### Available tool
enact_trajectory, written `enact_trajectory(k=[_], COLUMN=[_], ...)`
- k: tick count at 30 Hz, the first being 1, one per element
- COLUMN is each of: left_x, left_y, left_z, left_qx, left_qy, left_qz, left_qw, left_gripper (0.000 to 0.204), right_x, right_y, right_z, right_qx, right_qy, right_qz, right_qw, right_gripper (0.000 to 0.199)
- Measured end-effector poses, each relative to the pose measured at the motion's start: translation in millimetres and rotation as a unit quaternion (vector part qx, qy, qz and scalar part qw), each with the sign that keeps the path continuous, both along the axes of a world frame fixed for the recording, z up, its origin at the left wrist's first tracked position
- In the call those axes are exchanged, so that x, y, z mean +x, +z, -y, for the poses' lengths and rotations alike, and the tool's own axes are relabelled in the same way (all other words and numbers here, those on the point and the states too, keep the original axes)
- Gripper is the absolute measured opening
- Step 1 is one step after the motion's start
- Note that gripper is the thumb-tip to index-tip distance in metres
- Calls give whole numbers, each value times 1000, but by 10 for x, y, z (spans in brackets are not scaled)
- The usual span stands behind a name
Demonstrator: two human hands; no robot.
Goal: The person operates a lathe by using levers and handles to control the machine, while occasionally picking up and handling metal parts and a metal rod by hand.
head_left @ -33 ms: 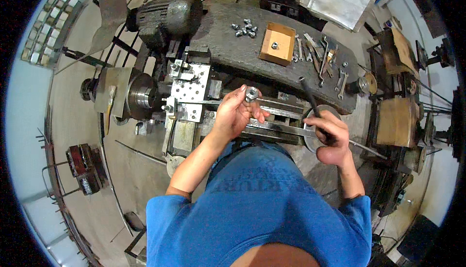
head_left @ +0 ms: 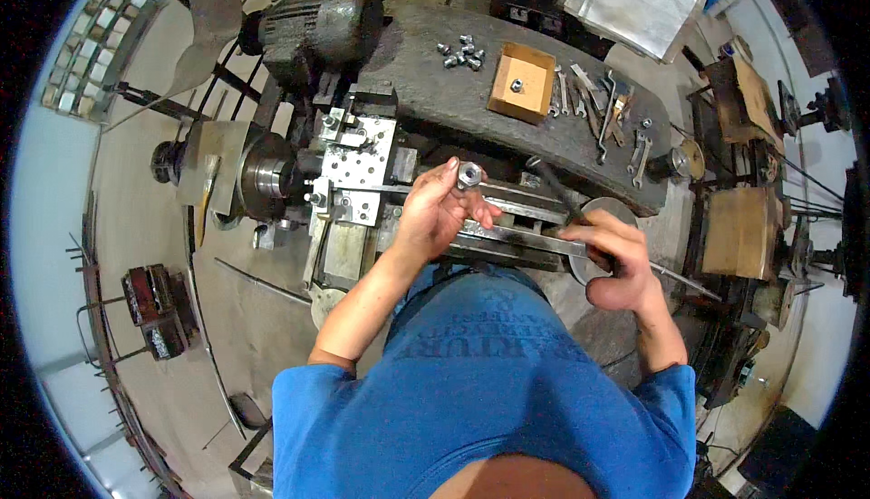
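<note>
Your dark rod (head_left: 564, 194), gripped in your right hand (head_left: 621, 254), has swung leftward, bringing its tip nearer the metal nut (head_left: 468, 175) pinched in your left hand (head_left: 433, 216).

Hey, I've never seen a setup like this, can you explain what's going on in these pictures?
Both pictures come from a wide fisheye camera worn on the head, looking down, which makes straight edges bend. There's no robot: the bare left hand holds a small metal fitting, the right hand a dark rod. In front is a metalworking machine, apparently a lathe. On the dark surface beyond lie small metal pieces, wrenches and an open cardboard box.
</note>
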State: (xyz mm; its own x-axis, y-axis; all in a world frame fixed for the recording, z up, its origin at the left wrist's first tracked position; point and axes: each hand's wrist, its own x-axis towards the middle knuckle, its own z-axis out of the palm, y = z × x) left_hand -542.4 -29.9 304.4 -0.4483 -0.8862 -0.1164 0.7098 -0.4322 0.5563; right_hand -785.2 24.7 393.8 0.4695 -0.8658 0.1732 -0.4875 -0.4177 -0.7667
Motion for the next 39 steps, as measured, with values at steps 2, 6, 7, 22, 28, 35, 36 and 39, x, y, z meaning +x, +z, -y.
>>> enact_trajectory(k=[2, 6, 7, 22, 28, 35, 36, 39], left_x=[66, 128, 144, 190, 191, 134, 133, 118], left_y=[11, 147, 163, 244, 164, 236, 233, 260], left_z=[-15, -37, -48, -18, 35, 108, 113, 135], left_qx=[-35, -97, -111, -99, -91, -177, -184, -204], left_qy=[17, 39, 44, 53, 34, 29, 33, 29], left_qz=[26, 111, 134, 230, 239, 307, 315, 339], left_qw=[999, 988, 984, 967, 966, 935, 931, 918], left_gripper=[40, 40, 41, 24, 24, 27, 28, 28], right_x=[50, 174, 195, 255, 215, 159, 157, 127], right_y=[126, 200, 201, 318, 236, 99, 77, 0], right_z=[77, 217, 239, 267, 298, 294, 302, 310], right_qx=[39, -4, 0, -48, 14, 93, 129, 167], right_qy=[68, 129, 133, 130, 124, 94, 93, 91], right_qz=[-61, -129, -148, -306, -247, -159, -136, -95], right_qw=[995, 983, 980, 942, 961, 978, 978, 977], right_gripper=[55, 46, 44, 29, 27, 26, 25, 22])
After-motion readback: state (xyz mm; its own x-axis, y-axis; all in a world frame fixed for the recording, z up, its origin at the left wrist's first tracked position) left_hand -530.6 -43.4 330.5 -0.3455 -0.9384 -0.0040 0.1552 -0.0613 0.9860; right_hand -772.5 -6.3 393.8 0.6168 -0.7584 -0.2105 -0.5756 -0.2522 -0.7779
